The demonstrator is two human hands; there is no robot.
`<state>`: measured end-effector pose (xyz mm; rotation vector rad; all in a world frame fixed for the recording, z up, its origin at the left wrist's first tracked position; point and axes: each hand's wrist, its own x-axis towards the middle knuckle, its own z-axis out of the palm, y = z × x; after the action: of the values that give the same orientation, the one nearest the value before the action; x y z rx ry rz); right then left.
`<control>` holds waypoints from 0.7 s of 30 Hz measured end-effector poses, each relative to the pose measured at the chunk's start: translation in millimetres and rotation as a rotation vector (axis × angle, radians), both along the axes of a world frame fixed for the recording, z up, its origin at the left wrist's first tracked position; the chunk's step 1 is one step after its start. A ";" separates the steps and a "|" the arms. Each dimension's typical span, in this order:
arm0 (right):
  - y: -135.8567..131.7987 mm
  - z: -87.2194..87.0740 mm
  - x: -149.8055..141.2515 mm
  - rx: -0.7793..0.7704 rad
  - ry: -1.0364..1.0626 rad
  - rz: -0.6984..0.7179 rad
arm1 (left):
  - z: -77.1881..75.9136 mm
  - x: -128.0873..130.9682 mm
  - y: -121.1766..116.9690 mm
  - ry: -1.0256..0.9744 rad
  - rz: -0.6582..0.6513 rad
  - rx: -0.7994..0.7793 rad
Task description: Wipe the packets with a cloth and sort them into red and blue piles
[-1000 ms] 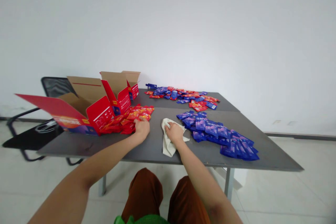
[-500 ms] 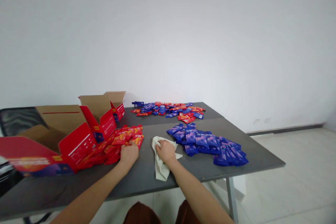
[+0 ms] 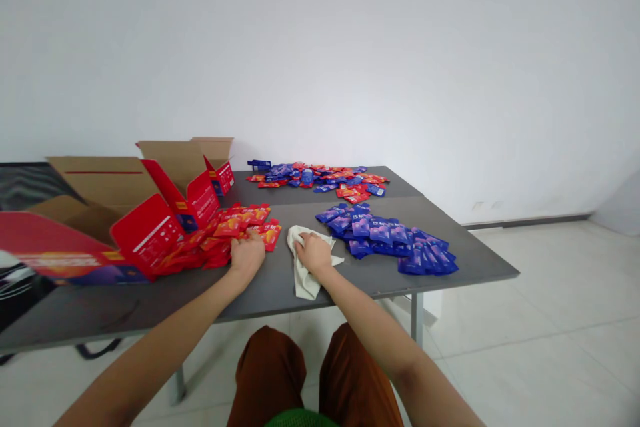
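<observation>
My left hand [image 3: 249, 255] is at the right edge of a pile of red sachets [image 3: 220, 233]. Its fingers are closed on one red sachet [image 3: 270, 235] that juts out to the right of the pile; the fingertips are partly hidden. Bunched under my right hand [image 3: 314, 252] is a cream cloth [image 3: 304, 282], lying on the dark table, with the fingers curled into it. Just right of the cloth, blue sachets [image 3: 380, 233] lie in overlapping rows.
Open cardboard boxes, red outside, stand along the left: a large near one [image 3: 145, 233], another [image 3: 203, 199] behind it and a smaller one [image 3: 225, 177] farther back. Mixed red and blue sachets [image 3: 325, 180] are heaped at the far end of the table [image 3: 450, 250].
The view has tipped downward, so the table sits higher and my knees show more. The red sachet at my left hand has slid right, away from the pile. My right hand stays on the cloth.
</observation>
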<state>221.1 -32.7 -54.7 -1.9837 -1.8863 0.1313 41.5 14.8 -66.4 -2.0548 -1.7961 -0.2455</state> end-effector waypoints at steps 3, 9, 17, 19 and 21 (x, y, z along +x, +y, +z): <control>-14.7 7.4 3.1 0.005 -0.019 0.035 | 4.5 -3.5 1.2 -0.054 -0.018 0.027; -49.3 9.5 17.0 0.081 -0.022 -0.006 | 41.5 14.5 35.4 -0.083 0.001 -0.038; -67.0 -4.5 34.4 0.014 -0.003 -0.030 | 111.1 70.8 153.7 -0.003 -0.273 -0.145; -67.8 -7.7 46.5 0.025 0.027 -0.090 | 112.3 79.6 181.8 -0.068 -0.253 -0.121; -66.4 -14.4 56.2 0.045 0.047 -0.116 | 106.1 90.4 208.6 -0.146 -0.220 -0.112</control>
<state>277.3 -99.0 -69.1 -2.0365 -1.7253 0.1006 132.0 223.4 39.7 -2.3723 -1.6988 -0.3730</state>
